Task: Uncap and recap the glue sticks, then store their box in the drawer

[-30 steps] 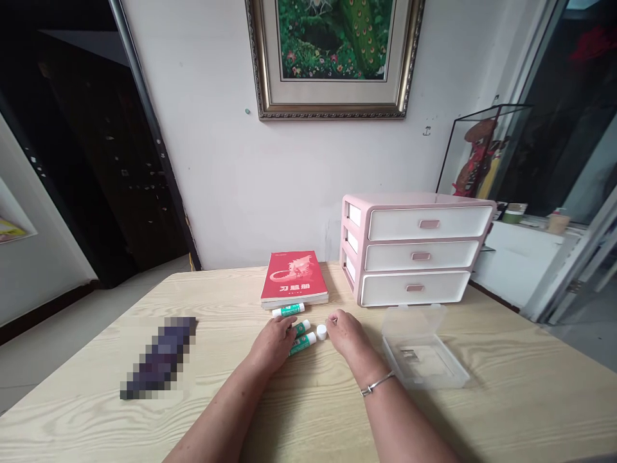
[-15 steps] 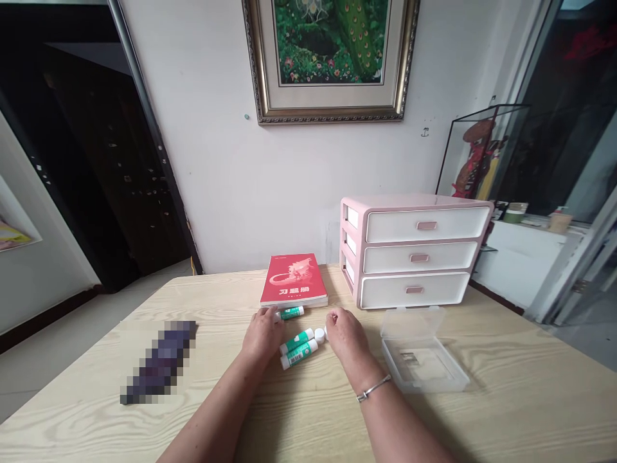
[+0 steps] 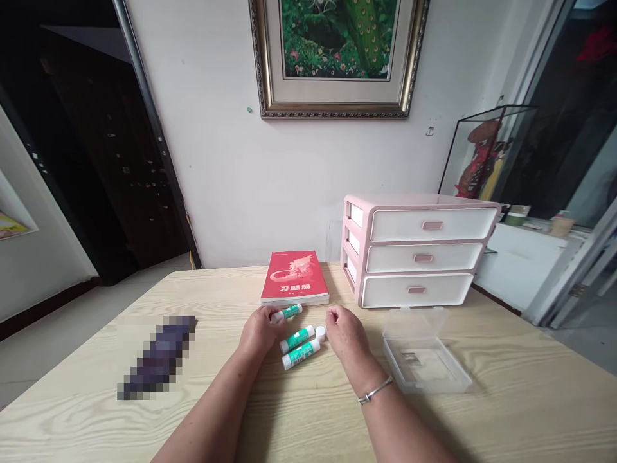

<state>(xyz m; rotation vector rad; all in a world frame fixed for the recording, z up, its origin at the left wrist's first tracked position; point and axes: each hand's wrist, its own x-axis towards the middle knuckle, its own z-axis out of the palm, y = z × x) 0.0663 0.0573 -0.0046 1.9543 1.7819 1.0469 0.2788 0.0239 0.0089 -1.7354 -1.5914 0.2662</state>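
My left hand [image 3: 261,332] is closed around the left end of a green and white glue stick [image 3: 292,311], just in front of the red book [image 3: 295,276]. Between my hands, two more green and white sticks, one behind [image 3: 297,339] and one nearer me [image 3: 301,354], lie side by side on the table. A small white cap [image 3: 321,333] sits by their right ends. My right hand [image 3: 346,331] is beside that cap with its fingers curled together; whatever is at its fingertips is hidden. An open clear plastic box [image 3: 427,363] lies to its right.
A pink and white drawer unit [image 3: 419,257] stands at the back right of the wooden table [image 3: 202,424]. At the left lies a dark, pixelated object [image 3: 159,360]. A framed picture [image 3: 337,110] hangs on the wall.
The glue stick in my left hand has tilted a little, its right end slightly higher. The white piece seen at my right fingertips is now out of sight. The view has shifted slightly.
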